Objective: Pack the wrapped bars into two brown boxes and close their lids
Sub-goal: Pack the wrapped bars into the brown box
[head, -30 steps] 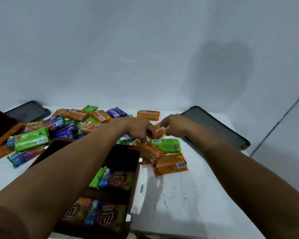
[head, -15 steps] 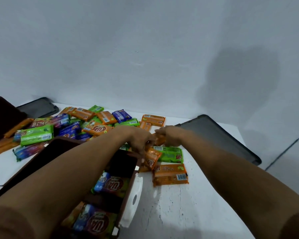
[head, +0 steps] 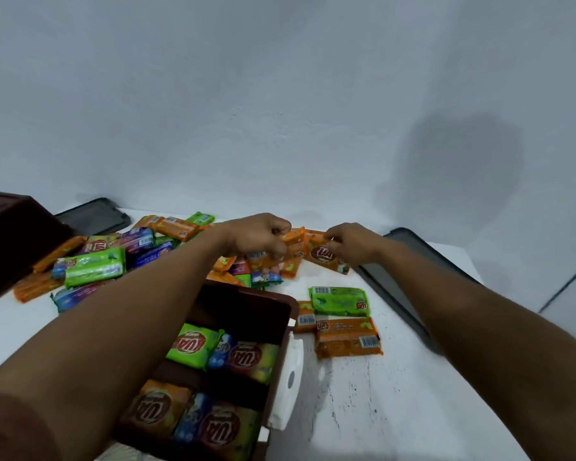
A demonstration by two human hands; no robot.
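Note:
An open brown box (head: pixel 288 331) lies under my left forearm with several wrapped bars in its compartments. Beyond it a heap of orange, green and blue wrapped bars (head: pixel 97 266) is spread over the white table. My left hand (head: pixel 258 237) is curled round orange bars (head: pixel 295 239) at the heap's right end. My right hand (head: pixel 353 244) pinches another orange bar (head: pixel 323 257) right beside it. A second brown box (head: pixel 10 234) stands at the far left, partly cut off. A green bar (head: pixel 338 301) and an orange bar (head: pixel 348 339) lie apart, right of the open box.
A dark flat lid or tray (head: pixel 413 277) lies at the right under my right forearm, and another (head: pixel 92 216) at the back left. A white latch (head: pixel 288 384) hangs on the box's right wall. A wall rises close behind the table (head: pixel 363 410).
Both hands have lifted orange bars off the heap and moved slightly apart. The green and orange bars right of the box lie as before. The camera tilted.

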